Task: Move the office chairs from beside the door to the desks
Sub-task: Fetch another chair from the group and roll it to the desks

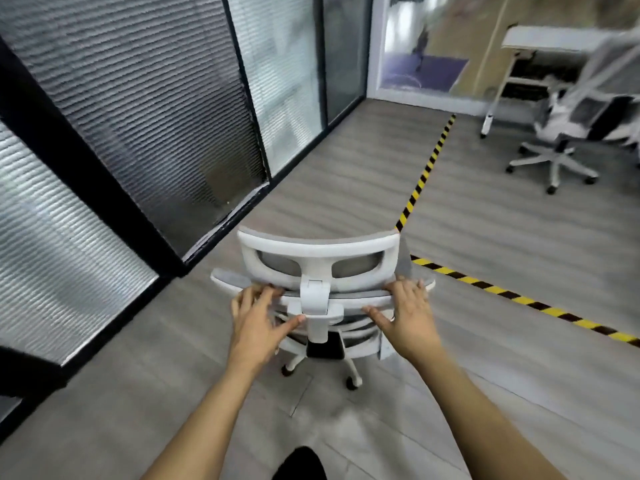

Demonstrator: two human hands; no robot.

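A white office chair [317, 252] with a grey mesh back and headrest stands on its castors right in front of me, seen from behind. My left hand [258, 318] rests on the top edge of the backrest left of the headrest post, fingers spread. My right hand [408, 313] lies on the same edge to the right, fingers straight over it, thumb pointing inward. A second white office chair [568, 133] stands at the far right beside a white desk [540, 39].
A glass partition with blinds and black frames [145, 109] runs along the left. Yellow-black tape [429, 168] marks lines across the grey wood floor. A doorway [415, 50] opens at the far end. A dark shoe [301, 462] shows at the bottom edge.
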